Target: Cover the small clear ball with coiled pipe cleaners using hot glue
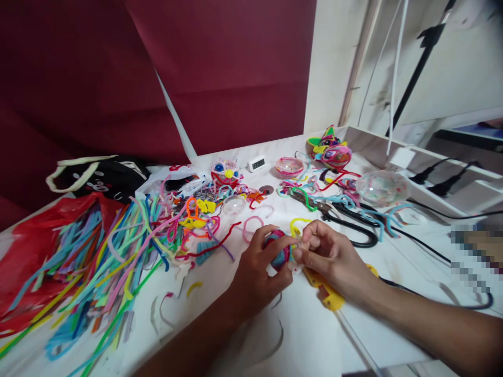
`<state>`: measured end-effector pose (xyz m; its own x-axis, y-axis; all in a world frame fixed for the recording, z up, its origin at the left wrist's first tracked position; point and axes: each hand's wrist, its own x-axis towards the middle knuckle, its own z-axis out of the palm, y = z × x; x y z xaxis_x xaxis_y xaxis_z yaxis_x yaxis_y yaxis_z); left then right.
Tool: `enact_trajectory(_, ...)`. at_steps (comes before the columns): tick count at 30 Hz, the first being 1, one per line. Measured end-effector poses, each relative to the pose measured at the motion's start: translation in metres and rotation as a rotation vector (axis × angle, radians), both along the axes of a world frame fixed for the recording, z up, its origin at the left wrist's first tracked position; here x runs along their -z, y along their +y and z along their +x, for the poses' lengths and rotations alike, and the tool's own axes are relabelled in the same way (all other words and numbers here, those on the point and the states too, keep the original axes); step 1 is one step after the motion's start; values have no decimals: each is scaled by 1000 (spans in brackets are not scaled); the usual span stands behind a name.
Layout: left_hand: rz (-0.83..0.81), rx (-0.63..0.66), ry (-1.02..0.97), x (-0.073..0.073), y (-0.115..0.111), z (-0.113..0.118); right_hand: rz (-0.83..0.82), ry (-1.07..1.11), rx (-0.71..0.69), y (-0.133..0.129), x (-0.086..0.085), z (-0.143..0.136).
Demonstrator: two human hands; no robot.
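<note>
In the head view, the person's left hand (271, 256) grasps a small round ball banded in blue, magenta and red fuzzy craft stems (280, 248), held above the white tabletop (306, 340) at the middle of the work area. The right hand (328, 250) has its thumb and fingers drawn together at the ball's right side, pinching a bright yellow fuzzy stem (297, 224), part of which loops up free above the ball; just where its end lies is hidden by the fingers. The left-hand side of the ball looks well covered, while a clear, see-through part shows low on its right, so I judge the covering partly done, with the yellow stem not yet fully laid down and the clear part still bare. Beneath the right hand lies a yellow plastic tool (325, 292). Farther back, a colourful ball-shaped figure with green pointed ears (333, 151) looks much nearer completion, as does a pink-red ball with blue and yellow pompoms (225, 173). A clear bowl with a pink rim (290, 167) and a larger clear plastic dome (382, 188) seem only lightly decorated. To the left, a large heap of loose multicoloured fuzzy stems (129, 256) remains unused.
</note>
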<state>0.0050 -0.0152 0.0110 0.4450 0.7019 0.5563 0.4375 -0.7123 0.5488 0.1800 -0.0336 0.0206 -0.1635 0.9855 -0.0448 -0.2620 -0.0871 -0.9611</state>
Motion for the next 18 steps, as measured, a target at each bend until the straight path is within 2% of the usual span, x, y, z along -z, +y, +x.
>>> enact_trajectory(18,8,4,10,-2,1,-1,21,11,-17,0,-1,0)
